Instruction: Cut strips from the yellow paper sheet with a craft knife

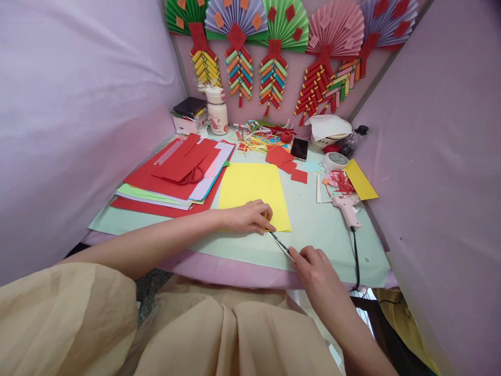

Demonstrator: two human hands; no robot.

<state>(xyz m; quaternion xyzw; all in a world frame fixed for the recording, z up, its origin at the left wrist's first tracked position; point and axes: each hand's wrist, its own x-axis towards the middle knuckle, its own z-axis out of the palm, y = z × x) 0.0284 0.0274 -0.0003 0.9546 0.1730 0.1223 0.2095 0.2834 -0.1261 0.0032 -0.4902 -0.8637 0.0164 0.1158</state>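
A yellow sheet of paper (254, 185) lies on the pale green table cover near the middle. My left hand (252, 216) rests on its lower edge, fingers bent, fingertips pressing down close to the near right corner. Just right of and nearer than that corner, my right hand (313, 263) is closed around a slim metal tool (279, 242) with a dark part, perhaps scissors or a knife. The tool's tip points up and left to the paper's edge beside my left fingertips. Its handle is hidden in my right hand.
Coloured sheets (156, 180) with red-handled scissors (191, 176) are stacked left. Behind are a bottle (217, 112), paper scraps (260, 141) and a phone (299, 149). Right are a tape roll (335, 160) and a pink glue gun (347, 210) with its cord. Paper fans (236, 21) hang behind.
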